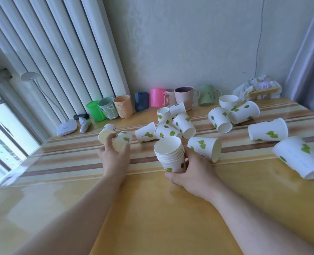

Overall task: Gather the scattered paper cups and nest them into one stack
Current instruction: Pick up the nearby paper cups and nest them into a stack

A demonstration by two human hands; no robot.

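A striped table [60, 162] strewn with paper cups: the right hand [193, 173] holds the stack [171, 155], the left hand [114, 155] grips a tipped cup [122, 139] — squeezed, it may crumple.

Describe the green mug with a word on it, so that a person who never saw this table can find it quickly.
Look along the back edge of the striped table, where a row of coloured plastic mugs stands against the wall. The pale green mug is the last one at the right end, beside the mauve mug. Only it has the word SMILE printed on its side.
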